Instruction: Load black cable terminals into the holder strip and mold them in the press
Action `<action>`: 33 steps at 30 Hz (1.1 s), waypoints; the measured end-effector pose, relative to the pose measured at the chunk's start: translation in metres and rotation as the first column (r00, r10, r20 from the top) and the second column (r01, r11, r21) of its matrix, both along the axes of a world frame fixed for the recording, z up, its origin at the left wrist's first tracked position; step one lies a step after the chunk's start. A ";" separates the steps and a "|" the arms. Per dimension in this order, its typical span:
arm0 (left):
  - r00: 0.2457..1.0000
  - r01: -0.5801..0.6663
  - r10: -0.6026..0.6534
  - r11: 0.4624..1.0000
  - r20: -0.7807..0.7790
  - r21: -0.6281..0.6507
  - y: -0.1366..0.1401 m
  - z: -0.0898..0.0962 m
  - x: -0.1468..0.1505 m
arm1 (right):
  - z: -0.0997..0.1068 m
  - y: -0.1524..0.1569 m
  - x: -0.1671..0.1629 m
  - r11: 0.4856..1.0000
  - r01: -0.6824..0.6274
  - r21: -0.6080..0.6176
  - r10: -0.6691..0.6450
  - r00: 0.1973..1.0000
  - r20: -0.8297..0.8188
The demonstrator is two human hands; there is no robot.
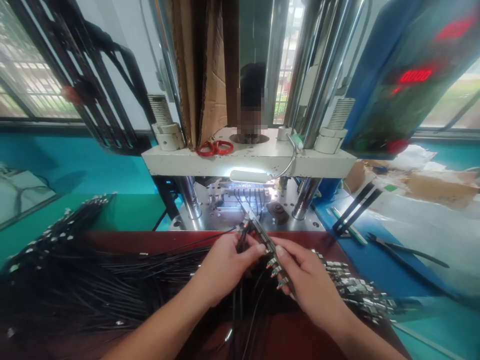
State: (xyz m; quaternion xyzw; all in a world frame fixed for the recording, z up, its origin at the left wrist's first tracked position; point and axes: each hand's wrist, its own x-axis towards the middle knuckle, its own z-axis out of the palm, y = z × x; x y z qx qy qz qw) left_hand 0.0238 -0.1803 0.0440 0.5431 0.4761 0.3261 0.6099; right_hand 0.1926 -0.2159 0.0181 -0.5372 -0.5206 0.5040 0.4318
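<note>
My right hand (305, 275) is closed around a long narrow metal bar (260, 231), tilted with its far end toward the press. Small metal connectors stick out along the bar's near part. Beside it, my left hand (225, 262) is closed on black cables (243, 239), its thumb against the bar's edge. Loose black cable ends (234, 310) hang below my hands. To the left spreads a large bundle of black cables (93, 285); to the right lies a pile of cable ends with metal connectors (360, 290).
Ahead stands a press with a white plate (187, 162), a lamp (249, 175) and a lit lower bed holding several cables. Red-handled scissors (215, 148) rest on the plate. Pliers (405, 250) lie on the blue surface at right, near a control box (416, 75).
</note>
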 end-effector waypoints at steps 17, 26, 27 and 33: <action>0.965 0.140 -0.036 0.910 0.261 -0.391 -0.010 0.012 -0.026 | 0.004 0.004 0.005 0.999 -0.031 -0.004 0.031 0.995 -0.099; 0.947 0.005 0.105 0.941 0.304 -0.340 -0.013 0.010 -0.019 | 0.007 0.002 0.007 0.999 -0.039 0.005 0.040 0.996 -0.079; 0.952 -0.003 0.107 0.940 0.288 -0.341 -0.013 0.011 -0.019 | 0.007 0.002 0.007 0.999 -0.043 0.006 0.044 0.996 -0.078; 0.971 0.005 0.069 0.951 0.229 -0.310 -0.013 0.011 -0.018 | 0.008 0.002 0.007 0.999 -0.049 0.006 0.050 0.995 -0.088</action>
